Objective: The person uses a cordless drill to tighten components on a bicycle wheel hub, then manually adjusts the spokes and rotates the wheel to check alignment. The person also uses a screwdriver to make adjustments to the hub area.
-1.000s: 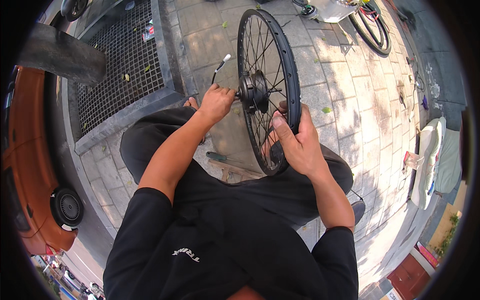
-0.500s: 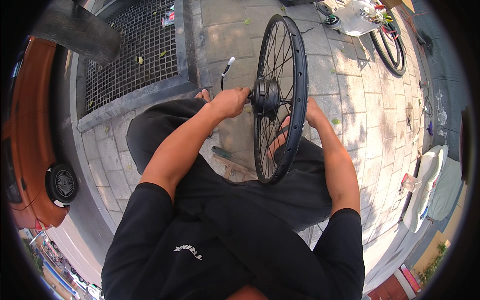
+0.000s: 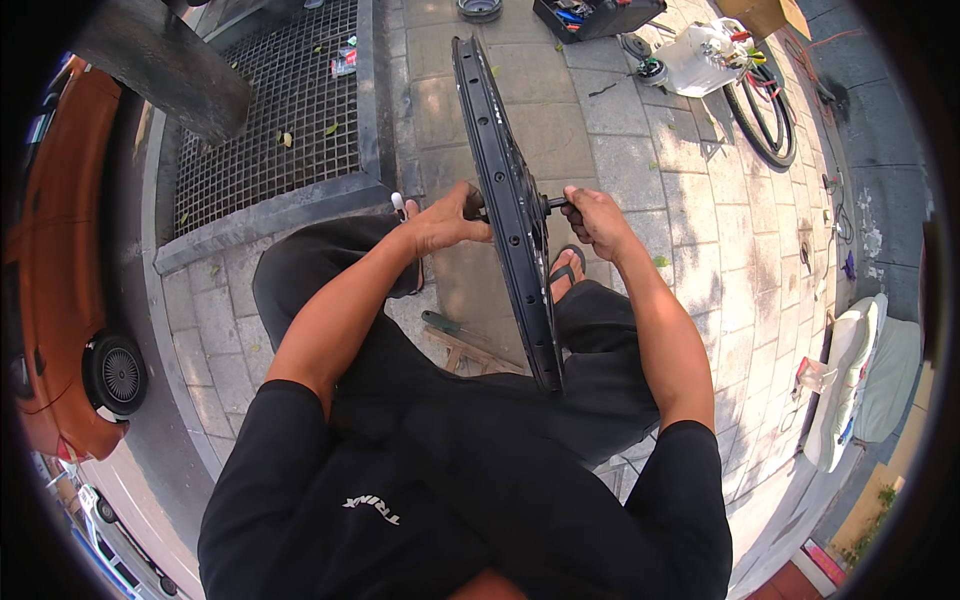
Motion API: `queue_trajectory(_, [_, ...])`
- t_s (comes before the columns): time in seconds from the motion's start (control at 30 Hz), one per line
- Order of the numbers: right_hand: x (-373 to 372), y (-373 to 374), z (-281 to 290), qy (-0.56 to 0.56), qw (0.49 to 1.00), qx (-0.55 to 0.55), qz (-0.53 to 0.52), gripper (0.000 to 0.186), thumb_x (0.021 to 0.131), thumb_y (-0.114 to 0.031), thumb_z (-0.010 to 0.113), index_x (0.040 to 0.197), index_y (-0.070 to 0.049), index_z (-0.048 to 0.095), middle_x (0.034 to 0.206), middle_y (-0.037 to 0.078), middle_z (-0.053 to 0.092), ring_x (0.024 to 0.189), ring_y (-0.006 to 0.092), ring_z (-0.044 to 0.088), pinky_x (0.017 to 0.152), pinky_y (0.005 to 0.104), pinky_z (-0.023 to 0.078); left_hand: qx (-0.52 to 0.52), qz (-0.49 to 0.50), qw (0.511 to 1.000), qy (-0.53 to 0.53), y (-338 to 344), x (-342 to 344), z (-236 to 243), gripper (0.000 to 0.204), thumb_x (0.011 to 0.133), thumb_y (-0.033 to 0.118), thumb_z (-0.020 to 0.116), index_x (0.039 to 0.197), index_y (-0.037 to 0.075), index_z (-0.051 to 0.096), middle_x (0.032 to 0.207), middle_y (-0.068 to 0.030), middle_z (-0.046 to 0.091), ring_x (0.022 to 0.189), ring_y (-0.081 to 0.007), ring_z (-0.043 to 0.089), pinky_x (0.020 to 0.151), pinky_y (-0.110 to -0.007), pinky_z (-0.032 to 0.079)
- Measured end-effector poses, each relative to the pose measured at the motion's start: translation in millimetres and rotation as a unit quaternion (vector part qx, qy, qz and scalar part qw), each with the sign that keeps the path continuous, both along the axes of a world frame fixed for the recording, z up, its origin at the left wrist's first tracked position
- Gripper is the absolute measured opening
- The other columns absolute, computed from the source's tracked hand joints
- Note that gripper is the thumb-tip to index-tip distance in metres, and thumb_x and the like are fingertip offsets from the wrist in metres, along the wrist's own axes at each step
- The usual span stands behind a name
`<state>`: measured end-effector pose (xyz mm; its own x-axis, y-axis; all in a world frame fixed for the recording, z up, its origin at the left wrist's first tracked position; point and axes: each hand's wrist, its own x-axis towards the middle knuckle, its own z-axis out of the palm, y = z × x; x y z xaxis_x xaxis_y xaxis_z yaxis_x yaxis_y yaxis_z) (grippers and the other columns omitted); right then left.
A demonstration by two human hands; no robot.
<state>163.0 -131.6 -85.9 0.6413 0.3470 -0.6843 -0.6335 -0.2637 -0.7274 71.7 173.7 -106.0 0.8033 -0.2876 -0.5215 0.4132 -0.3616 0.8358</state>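
Note:
A black bicycle wheel [image 3: 514, 240] with no tyre stands almost edge-on between my knees, tilted with its top to the left. My left hand [image 3: 445, 222] is closed at the hub's left side, thumb toward the rim; some of its fingertips are hidden. On the other side, my right hand [image 3: 597, 220] pinches the thin black axle end [image 3: 555, 203] sticking out of the hub. A white-capped cable end [image 3: 398, 205] shows beside my left foot. The hub and most spokes are hidden behind the rim.
A green-handled tool [image 3: 441, 322] and a wooden piece [image 3: 468, 352] lie between my legs. Ahead are an open black toolbox [image 3: 600, 20], a white container [image 3: 697, 62] and another wheel [image 3: 765, 125]. A metal grate [image 3: 270, 130] with a trunk-like post lies left, beside an orange car [image 3: 60, 260].
The wheel has turned from showing its left face to nearly edge-on, its top swinging left. My right hand has come out from behind the rim and pinches the axle end. The view has shifted slightly.

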Motion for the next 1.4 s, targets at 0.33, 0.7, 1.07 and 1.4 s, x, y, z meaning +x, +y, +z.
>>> queue_trajectory(0.33, [5.1,31.3,83.4,-0.134,0.979,0.023,-0.151,0.047,0.105,-0.047,0.061,0.073,-0.013,0.052,0.057,-0.005,0.041,0.044,0.01,0.034,0.041,0.0304,0.025,0.107,0.129,0.955,-0.245,-18.3,23.1,101.8,0.11,0.08,0.09,0.066,0.122,-0.01,0.054,0.109,-0.0288,0.068,0.109,-0.0391,0.069,0.095,-0.046,0.053])
queue_trajectory(0.7, [10.8,27.8,50.4,-0.196,0.974,0.052,-0.102,0.036,0.108,-0.033,0.058,0.079,-0.013,0.053,0.058,-0.007,0.041,0.042,0.0067,0.034,0.039,0.0282,0.023,0.209,0.153,0.952,-0.164,-33.5,11.8,132.2,0.109,0.081,0.098,0.052,0.111,-0.006,0.058,0.097,-0.0293,0.071,0.101,-0.0463,0.071,0.093,-0.051,0.053])
queue_trajectory(1.07, [3.2,67.1,63.5,-0.188,0.973,0.065,-0.113,0.036,0.108,-0.034,0.058,0.079,-0.013,0.051,0.059,-0.007,0.042,0.044,0.0061,0.034,0.04,0.0283,0.026,-0.167,0.331,0.929,0.005,-8.7,65.0,51.7,0.092,0.097,0.082,0.046,0.112,-0.005,0.071,0.109,-0.0181,0.071,0.104,-0.0301,0.065,0.098,-0.044,0.047])
queue_trajectory(1.4, [-3.4,79.6,86.7,-0.121,0.973,0.114,-0.161,0.029,0.107,-0.026,0.052,0.084,-0.011,0.059,0.061,-0.004,0.051,0.043,0.0084,0.044,0.037,0.027,0.028,0.039,0.137,0.974,-0.174,22.2,18.5,124.1,0.111,0.08,0.091,0.066,0.127,-0.008,0.05,0.117,-0.0215,0.063,0.116,-0.0291,0.062,0.101,-0.042,0.05])
